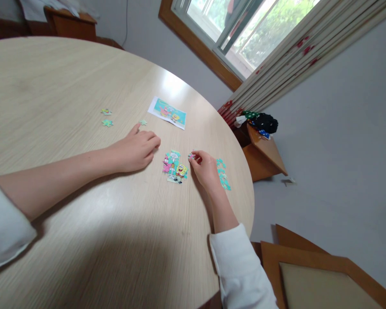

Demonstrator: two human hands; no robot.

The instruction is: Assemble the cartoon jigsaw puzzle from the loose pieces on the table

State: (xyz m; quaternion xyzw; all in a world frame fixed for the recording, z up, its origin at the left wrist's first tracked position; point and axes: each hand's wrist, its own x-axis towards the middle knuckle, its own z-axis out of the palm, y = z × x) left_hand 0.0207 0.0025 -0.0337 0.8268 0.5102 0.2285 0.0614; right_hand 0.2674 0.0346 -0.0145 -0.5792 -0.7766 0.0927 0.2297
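- Your right hand [206,168] pinched a puzzle piece [191,157] beside the joined puzzle [175,166] on the counter [116,240].
- Your left hand [137,148] lay loose by another piece [143,122].
- Pieces seemed light, stiff; edges suited pinching.

We see smooth puzzle pieces [174,167] and a paper sheet [167,113] on a wood-grained tabletop [64,81], glossy near its far edge.
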